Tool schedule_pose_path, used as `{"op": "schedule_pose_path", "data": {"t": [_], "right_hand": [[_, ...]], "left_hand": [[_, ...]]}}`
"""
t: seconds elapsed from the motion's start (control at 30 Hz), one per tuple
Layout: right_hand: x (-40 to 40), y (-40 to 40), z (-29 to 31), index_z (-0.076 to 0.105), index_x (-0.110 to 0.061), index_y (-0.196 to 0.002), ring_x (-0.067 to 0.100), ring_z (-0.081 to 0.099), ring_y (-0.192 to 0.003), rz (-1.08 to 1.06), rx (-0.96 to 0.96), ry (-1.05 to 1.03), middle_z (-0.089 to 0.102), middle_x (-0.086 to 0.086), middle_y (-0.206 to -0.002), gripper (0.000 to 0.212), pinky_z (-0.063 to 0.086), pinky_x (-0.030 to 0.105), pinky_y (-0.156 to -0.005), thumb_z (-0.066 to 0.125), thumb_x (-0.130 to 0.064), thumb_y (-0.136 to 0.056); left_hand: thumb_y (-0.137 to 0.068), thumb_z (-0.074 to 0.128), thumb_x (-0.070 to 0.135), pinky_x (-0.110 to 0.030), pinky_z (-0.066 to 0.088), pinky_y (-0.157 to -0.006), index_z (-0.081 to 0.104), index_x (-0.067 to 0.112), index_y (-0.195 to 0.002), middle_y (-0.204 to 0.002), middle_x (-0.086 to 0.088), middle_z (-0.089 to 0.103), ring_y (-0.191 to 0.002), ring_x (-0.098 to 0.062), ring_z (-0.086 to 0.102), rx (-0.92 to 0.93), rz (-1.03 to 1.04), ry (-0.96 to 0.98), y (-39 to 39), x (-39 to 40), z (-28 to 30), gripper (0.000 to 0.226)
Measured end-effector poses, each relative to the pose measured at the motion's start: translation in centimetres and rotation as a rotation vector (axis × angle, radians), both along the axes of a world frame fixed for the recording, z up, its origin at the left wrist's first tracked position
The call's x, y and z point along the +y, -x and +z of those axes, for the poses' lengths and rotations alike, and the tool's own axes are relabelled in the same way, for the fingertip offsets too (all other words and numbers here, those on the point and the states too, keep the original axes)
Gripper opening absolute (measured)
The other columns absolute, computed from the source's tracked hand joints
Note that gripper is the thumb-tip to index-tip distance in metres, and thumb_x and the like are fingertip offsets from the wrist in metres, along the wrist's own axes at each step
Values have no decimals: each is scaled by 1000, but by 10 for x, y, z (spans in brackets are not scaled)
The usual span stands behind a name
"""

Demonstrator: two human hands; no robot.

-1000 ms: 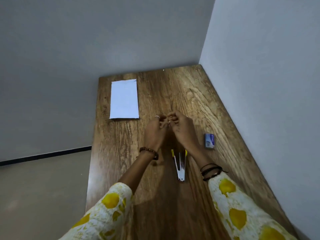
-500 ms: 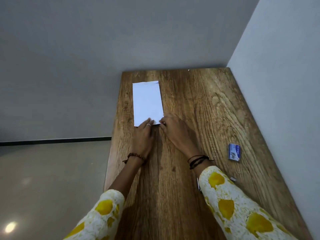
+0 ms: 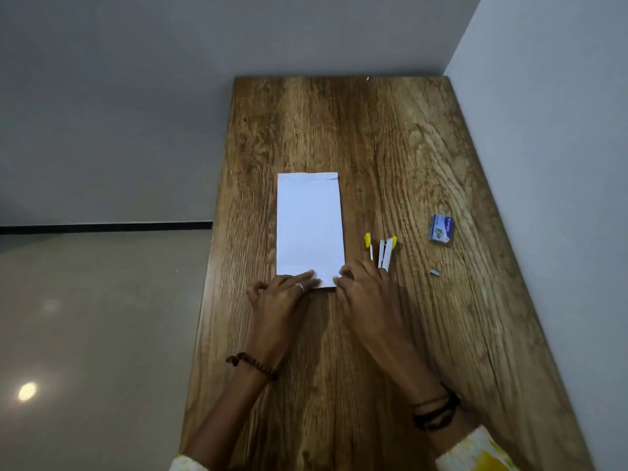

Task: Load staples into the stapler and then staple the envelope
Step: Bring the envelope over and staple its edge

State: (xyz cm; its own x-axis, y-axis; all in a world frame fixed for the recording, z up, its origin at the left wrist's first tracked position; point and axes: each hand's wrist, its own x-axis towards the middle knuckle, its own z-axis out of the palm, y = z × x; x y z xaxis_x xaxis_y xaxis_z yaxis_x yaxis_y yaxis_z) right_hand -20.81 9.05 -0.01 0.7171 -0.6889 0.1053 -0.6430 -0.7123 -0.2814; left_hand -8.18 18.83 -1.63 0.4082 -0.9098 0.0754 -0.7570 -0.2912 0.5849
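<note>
- While both hands meet at the envelope's near edge, stock stands thus:
- Envelope [image 3: 308, 229]: white, flat on the wooden table [image 3: 390, 147], long side running away from the person; no staple visible in it.
- Left hand [image 3: 277, 300]: fingers laid fairly straight, tips resting on the near left corner.
- Right hand [image 3: 365, 294]: fingers loosely bent, tips touching the near right corner; whether they pinch the paper, cannot tell.
- Stapler [image 3: 382, 249]: yellow-tipped, lying swung open just right of the envelope, partly behind the right hand; loaded or not, cannot tell.
- Staple box [image 3: 441, 229]: blue, further right.
- Loose staple strip [image 3: 435, 272]: near the box.
- Progress, judged: stapler not closed; stapling outstanding.
</note>
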Motion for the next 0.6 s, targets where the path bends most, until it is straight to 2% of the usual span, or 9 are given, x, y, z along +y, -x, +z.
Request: {"op": "schedule_pose_path", "data": {"t": [0.07,0.13,0.2,0.3,0.4,0.47,0.57,0.6], "right_hand": [[18,17,-1,72,-14,-84,21,65,-85,6,-10,-39,69,1,-87,15,57,36,-74,75,-7,-71],[34,32,-2,71,-13,-89,20,63,-88,1,-47,-123,68,1,-89,11,56,38,-78,62,-15,-83],[46,44,-2,70,-14,-91,16,58,-91,-43,-110,-297,66,-2,-92,29,52,36,-81,45,-30,-91],[57,54,-3,67,-17,-87,10,52,-87,-145,-201,-397,62,-4,-89,19,48,31,-76,53,-29,-91],[64,54,-5,65,-18,-82,12,53,-81,-232,-236,-367,61,-5,-85,17,43,28,-71,57,-31,-89],[67,52,-8,64,-17,-81,13,53,-80,-281,-240,-364,59,-4,-84,18,43,28,-71,58,-32,-88],[68,49,-11,61,-17,-78,16,54,-78,-328,-237,-337,57,-3,-83,19,48,33,-68,61,-34,-86],[69,48,-12,60,-17,-78,16,54,-77,-329,-238,-315,57,-2,-83,21,49,35,-67,60,-36,-86]], "left_hand": [[-86,39,33,-23,13,-74,66,31,-102,-109,10,68,-103,2,45,9,-11,22,10,19,2,31],[-85,41,36,-24,15,-74,67,32,-95,-100,13,67,-98,3,47,48,16,36,20,37,3,28],[-82,41,45,-24,16,-75,68,31,-88,-92,15,65,-93,4,49,116,90,31,26,49,2,31],[-78,48,51,-25,16,-74,69,31,-81,-87,16,63,-89,-1,53,211,182,15,32,55,3,29],[-81,62,38,-26,14,-69,69,26,-78,-87,14,63,-89,-7,53,217,263,-16,38,54,6,15],[-79,67,34,-27,14,-69,65,28,-79,-83,17,62,-85,-3,53,243,328,-29,37,53,8,6],[-76,69,36,-25,15,-70,53,38,-82,-83,20,57,-81,9,49,319,355,-18,34,50,11,17],[-75,69,37,-26,14,-70,51,40,-80,-87,19,55,-82,9,48,324,349,-23,34,49,12,19]]}}
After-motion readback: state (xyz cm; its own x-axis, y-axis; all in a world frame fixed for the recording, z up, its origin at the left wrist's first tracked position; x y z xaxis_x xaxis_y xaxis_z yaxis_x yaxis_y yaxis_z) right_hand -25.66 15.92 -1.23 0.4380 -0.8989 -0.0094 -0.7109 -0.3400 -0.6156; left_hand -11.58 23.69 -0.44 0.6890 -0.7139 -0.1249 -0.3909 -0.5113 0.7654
